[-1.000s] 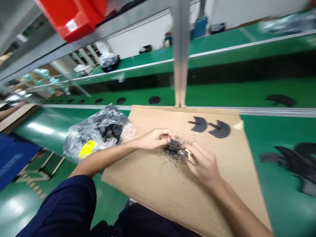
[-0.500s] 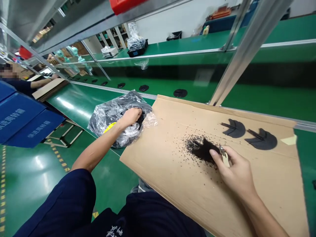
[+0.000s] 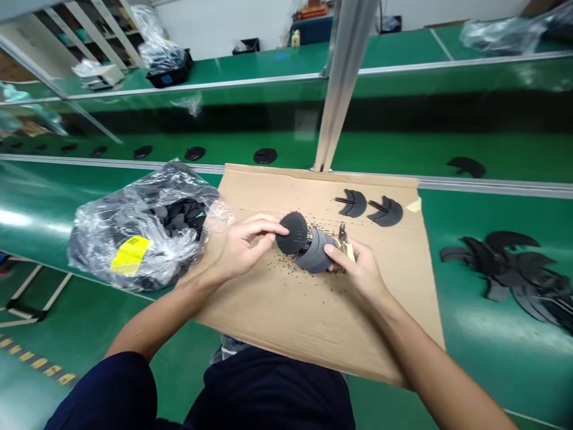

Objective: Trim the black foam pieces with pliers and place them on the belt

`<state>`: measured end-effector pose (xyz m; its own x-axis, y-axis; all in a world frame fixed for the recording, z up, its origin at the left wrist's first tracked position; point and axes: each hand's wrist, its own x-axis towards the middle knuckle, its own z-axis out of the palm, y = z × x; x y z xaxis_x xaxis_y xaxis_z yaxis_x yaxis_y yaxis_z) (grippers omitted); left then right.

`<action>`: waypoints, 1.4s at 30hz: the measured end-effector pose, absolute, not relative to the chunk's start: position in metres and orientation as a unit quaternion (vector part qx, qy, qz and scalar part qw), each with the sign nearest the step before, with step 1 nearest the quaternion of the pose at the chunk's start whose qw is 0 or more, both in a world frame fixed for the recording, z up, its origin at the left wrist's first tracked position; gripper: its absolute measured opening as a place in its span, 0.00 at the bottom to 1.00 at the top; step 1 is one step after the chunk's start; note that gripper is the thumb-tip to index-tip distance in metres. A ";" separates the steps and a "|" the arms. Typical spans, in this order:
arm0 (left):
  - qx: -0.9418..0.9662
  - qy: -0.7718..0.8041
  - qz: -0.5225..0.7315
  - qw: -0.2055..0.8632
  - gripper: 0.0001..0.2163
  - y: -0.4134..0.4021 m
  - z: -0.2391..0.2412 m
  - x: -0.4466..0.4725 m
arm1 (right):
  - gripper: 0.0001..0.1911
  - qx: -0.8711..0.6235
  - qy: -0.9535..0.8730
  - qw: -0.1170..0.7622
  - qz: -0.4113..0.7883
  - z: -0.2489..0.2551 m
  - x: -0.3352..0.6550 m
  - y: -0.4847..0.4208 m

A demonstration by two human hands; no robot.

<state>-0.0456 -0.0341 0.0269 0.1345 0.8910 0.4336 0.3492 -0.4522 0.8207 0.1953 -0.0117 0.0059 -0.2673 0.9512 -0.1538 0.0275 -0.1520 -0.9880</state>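
My left hand [image 3: 244, 246] pinches a round black plastic disc part [image 3: 292, 233] over the cardboard sheet [image 3: 313, 316]. My right hand [image 3: 358, 272] is closed around small cutting pliers [image 3: 344, 239] with tan handles, and its thumb rests on a second grey-black curved piece [image 3: 316, 254] joined to the disc. Tiny black trimmings [image 3: 308, 276] lie scattered on the cardboard under both hands. Two trimmed fan-shaped black pieces [image 3: 370, 207] lie at the cardboard's far edge.
A clear plastic bag [image 3: 143, 230] of black parts with a yellow label sits to the left. A heap of black offcuts [image 3: 510, 269] lies on the green bench to the right. Black discs [image 3: 265, 156] ride the green conveyor behind, beside a metal post [image 3: 342, 83].
My left hand left the plastic bag and came back over the cardboard holding a black disc part. My right hand, still with the pliers, now meets it there.
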 end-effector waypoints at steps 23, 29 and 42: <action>0.707 0.461 0.482 0.236 0.13 -0.030 -0.008 -0.007 | 0.17 -0.516 -0.563 0.387 0.517 0.003 0.187 -0.023; 0.697 0.470 0.474 0.261 0.13 -0.029 -0.010 -0.008 | 0.18 -0.529 -0.568 0.380 0.503 0.001 0.188 -0.024; 0.558 0.430 0.503 0.500 0.12 -0.029 -0.021 -0.005 | 0.18 -0.515 -0.594 0.395 0.476 -0.003 0.188 -0.026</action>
